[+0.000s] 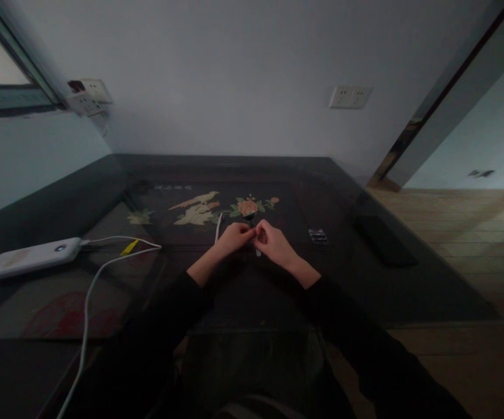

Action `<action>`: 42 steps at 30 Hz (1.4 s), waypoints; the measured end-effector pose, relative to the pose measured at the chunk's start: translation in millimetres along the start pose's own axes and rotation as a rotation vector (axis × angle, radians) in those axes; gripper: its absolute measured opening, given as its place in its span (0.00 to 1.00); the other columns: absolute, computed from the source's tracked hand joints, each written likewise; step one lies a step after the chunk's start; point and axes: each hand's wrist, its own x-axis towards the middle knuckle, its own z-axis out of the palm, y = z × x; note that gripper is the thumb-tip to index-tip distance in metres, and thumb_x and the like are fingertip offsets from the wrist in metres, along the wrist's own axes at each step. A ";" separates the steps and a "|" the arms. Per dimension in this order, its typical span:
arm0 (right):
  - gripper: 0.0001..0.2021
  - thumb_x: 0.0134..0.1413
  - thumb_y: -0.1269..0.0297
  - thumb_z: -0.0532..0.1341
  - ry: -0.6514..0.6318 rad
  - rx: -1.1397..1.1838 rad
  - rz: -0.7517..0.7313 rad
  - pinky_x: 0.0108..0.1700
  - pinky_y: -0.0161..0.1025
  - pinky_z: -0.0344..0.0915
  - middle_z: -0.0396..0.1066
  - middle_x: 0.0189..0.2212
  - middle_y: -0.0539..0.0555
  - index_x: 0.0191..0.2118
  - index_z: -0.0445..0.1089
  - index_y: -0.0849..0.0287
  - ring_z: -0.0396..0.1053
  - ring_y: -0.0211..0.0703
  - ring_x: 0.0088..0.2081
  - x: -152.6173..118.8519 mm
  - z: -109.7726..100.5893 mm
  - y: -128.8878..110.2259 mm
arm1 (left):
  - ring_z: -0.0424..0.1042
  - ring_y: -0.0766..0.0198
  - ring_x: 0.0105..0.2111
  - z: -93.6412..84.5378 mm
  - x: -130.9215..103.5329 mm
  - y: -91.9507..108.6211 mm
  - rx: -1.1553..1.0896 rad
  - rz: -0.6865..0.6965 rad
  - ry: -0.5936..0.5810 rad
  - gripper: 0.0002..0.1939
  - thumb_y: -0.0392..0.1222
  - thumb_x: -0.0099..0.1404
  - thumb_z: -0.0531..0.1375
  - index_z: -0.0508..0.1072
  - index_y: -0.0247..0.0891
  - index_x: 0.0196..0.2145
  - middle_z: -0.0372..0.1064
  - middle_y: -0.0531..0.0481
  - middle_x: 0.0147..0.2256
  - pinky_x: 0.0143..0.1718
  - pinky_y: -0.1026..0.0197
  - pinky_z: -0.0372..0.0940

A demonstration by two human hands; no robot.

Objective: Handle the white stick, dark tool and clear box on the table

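Observation:
Over the middle of the dark table, my left hand (234, 235) and my right hand (273, 241) meet with fingers pinched together. Between their fingertips is a small, slim object with a dark, wide head (249, 216) pointing away from me. A pale end (258, 252) shows just below my right fingers; I cannot tell whether it belongs to the same object. Most of what is held is hidden by the fingers. Beside my left hand, a thin white stick-like piece (219, 228) lies on the table. To the right of my right hand lies a small clear pack (318, 236) with dark bars.
A white power bank (31, 258) lies at the left, its white cable (87, 314) running toward me past a yellow tag (130, 247). A flat black rectangular object (383, 241) rests at the right. Bird and flower pictures decorate the glossy tabletop (343, 291). Behind stands a wall with sockets (350, 97).

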 end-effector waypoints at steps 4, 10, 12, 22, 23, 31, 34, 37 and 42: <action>0.13 0.58 0.57 0.65 -0.115 -0.167 0.003 0.32 0.36 0.54 0.65 0.26 0.46 0.32 0.61 0.55 0.62 0.38 0.28 0.5 -23.8 0.6 | 0.61 0.66 0.23 1.7 -1.2 -1.6 0.177 -0.041 0.017 0.20 0.46 0.66 0.56 0.62 0.39 0.18 0.57 0.55 0.18 0.29 0.61 0.52; 0.09 0.59 0.56 0.65 0.101 -0.487 0.175 0.34 0.39 0.58 0.72 0.31 0.52 0.37 0.71 0.56 0.69 0.44 0.33 -2.5 -87.9 17.7 | 0.77 0.51 0.38 5.1 -5.4 -2.4 0.514 -0.062 0.038 0.21 0.51 0.68 0.53 0.75 0.38 0.25 0.75 0.43 0.28 0.44 0.52 0.63; 0.10 0.58 0.56 0.66 0.208 -0.642 0.347 0.35 0.41 0.61 0.75 0.35 0.56 0.41 0.74 0.56 0.72 0.49 0.37 -7.2 -107.2 28.8 | 0.78 0.48 0.41 7.2 -5.5 -2.1 0.568 -0.061 0.037 0.22 0.51 0.69 0.51 0.78 0.38 0.28 0.78 0.40 0.31 0.49 0.48 0.63; 0.34 0.37 0.61 0.78 -0.068 -0.582 0.610 0.37 0.43 0.72 0.76 0.46 0.60 0.56 0.75 0.55 0.76 0.49 0.38 -23.3 -144.8 76.5 | 0.79 0.47 0.41 14.0 -9.0 6.5 0.761 0.007 0.072 0.26 0.50 0.72 0.47 0.81 0.32 0.35 0.80 0.34 0.37 0.53 0.45 0.59; 0.34 0.36 0.63 0.78 -0.079 -0.559 0.607 0.34 0.42 0.71 0.75 0.46 0.60 0.55 0.76 0.55 0.75 0.47 0.35 -23.2 -144.6 78.0 | 0.79 0.47 0.41 14.2 -9.1 5.8 0.762 0.017 0.078 0.26 0.50 0.72 0.48 0.81 0.32 0.35 0.80 0.34 0.37 0.53 0.46 0.59; 0.20 0.39 0.70 0.75 -0.104 -0.573 0.495 0.32 0.40 0.68 0.75 0.36 0.55 0.44 0.80 0.57 0.72 0.43 0.30 -12.6 -128.9 75.2 | 0.78 0.48 0.41 11.5 -7.7 1.8 0.753 0.019 0.077 0.25 0.53 0.73 0.48 0.78 0.35 0.33 0.80 0.36 0.36 0.53 0.47 0.58; 0.20 0.41 0.70 0.75 -0.095 -0.648 0.389 0.39 0.42 0.68 0.74 0.37 0.57 0.44 0.79 0.59 0.73 0.48 0.36 -7.9 -112.2 63.6 | 0.78 0.49 0.41 11.4 -8.4 2.8 0.729 0.021 0.074 0.25 0.53 0.73 0.49 0.78 0.35 0.33 0.80 0.37 0.37 0.53 0.47 0.58; 0.20 0.46 0.68 0.74 -0.122 -0.642 0.274 0.42 0.43 0.67 0.74 0.41 0.60 0.48 0.78 0.60 0.73 0.50 0.39 -5.5 -90.7 50.3 | 0.78 0.49 0.41 10.7 -8.4 3.9 0.720 0.022 0.064 0.24 0.53 0.73 0.49 0.79 0.35 0.34 0.80 0.37 0.37 0.54 0.47 0.59; 0.18 0.51 0.66 0.72 -0.138 -0.570 0.138 0.43 0.41 0.66 0.72 0.46 0.60 0.49 0.77 0.56 0.73 0.49 0.42 -4.7 -60.9 34.2 | 0.78 0.47 0.43 -10.0 -6.2 0.0 0.719 -0.047 0.105 0.31 0.57 0.75 0.44 0.80 0.35 0.37 0.79 0.35 0.39 0.51 0.48 0.64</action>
